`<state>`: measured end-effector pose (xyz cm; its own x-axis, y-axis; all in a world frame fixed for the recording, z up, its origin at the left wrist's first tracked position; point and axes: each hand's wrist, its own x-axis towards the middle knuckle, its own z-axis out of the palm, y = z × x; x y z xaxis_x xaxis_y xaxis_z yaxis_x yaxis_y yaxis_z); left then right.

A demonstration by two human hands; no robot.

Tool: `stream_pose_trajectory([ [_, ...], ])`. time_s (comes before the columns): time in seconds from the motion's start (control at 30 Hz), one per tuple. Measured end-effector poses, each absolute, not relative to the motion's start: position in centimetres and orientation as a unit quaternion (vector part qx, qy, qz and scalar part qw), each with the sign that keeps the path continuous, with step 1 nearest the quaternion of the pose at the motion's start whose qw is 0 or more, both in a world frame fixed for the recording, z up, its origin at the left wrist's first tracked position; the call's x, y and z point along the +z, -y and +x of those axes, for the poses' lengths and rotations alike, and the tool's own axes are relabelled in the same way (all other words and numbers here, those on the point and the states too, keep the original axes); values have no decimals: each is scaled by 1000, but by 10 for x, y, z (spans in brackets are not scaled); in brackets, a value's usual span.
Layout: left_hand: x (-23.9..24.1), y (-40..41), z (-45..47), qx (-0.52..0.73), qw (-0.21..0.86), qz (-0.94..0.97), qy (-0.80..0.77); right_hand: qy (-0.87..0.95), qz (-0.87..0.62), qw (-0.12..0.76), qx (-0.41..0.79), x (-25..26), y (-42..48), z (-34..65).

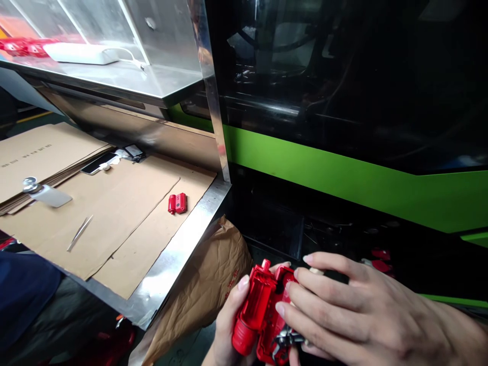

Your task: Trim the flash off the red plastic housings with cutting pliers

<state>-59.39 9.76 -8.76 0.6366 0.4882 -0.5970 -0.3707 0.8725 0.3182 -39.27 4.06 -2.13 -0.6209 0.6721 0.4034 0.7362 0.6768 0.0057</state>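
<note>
At the lower right, my left hand (224, 325) is wrapped around a red plastic moulded part (253, 305), its thumb along the near side. The part has a ribbed round end and a hollow box-like half. My right hand (339, 305) reaches over that half from the right, fingers bent against it. Small metal nippers (287, 338) show below its fingers, with their jaws at the part; their handles are hidden by the hand. A smaller red plastic piece (177, 203) lies apart on the cardboard-covered bench (125, 213).
Metal tweezers (80, 233), a pump-top bottle (49, 195) and a phone (99, 162) lie or stand on the bench. Its metal edge (179, 254) adjoins a brown paper bag (213, 279). A shelf above bears a white box (82, 53). A green-banded black machine (343, 168) stands ahead.
</note>
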Motion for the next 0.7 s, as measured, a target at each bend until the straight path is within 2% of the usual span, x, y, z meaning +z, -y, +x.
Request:
stream_pose_trajectory([
  [0.23, -92, -99, -593, 215, 918, 101, -317, 901, -373, 198, -98, -24, -38, -386],
  [0.43, -91, -96, -584, 197, 968, 48, -149, 908, -343, 199, -135, -24, -35, -381],
  [0.57, -90, -93, -583, 118, 973, 36, -194, 919, -319, 186, -137, -23, -32, -379],
  [0.7, -96, -88, -582, 152, 954, 56, -251, 916, -330, 203, -102, -19, -33, -378],
])
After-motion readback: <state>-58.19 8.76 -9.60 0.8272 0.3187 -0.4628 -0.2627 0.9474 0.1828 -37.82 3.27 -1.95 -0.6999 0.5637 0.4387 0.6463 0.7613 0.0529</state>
